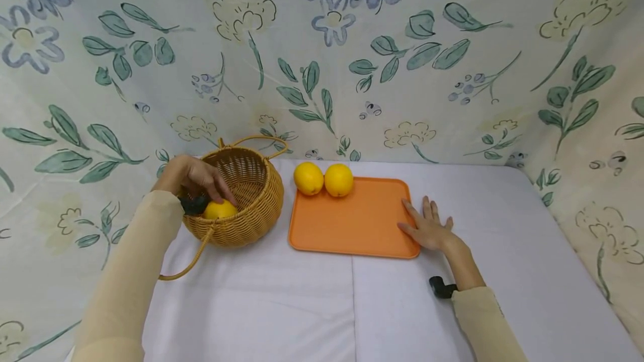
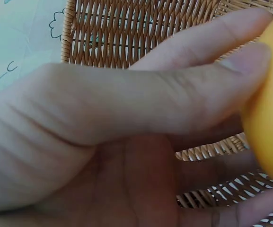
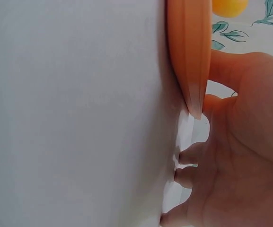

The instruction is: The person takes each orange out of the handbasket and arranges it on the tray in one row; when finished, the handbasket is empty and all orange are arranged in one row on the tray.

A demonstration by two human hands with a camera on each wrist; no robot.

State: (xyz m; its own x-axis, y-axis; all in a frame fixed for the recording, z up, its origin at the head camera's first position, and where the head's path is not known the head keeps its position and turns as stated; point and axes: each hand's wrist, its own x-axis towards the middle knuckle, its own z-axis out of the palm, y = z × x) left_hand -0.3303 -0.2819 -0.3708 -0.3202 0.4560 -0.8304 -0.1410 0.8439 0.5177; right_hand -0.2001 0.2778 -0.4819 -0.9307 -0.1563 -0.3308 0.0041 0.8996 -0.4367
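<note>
My left hand (image 1: 201,177) reaches over the near-left rim of a wicker basket (image 1: 256,219). Thumb and fingers pinch a smooth yellow round fruit (image 1: 219,209), which is inside the basket; the left wrist view has the fruit (image 2: 271,109) at its right edge, against the fingertips. Two more such fruits, the left one (image 1: 308,178) and the right one (image 1: 339,180), lie side by side at the far-left corner of an orange tray (image 1: 357,222). Fingers spread, my right hand (image 1: 431,229) touches the tray's right rim, its other fingertips down on the cloth.
The basket's thin handles stick out, one (image 1: 193,264) toward the near left and another (image 1: 261,137) at the back. White cloth (image 1: 302,306) covers the table. A floral curtain (image 1: 322,71) stands right behind the basket and tray.
</note>
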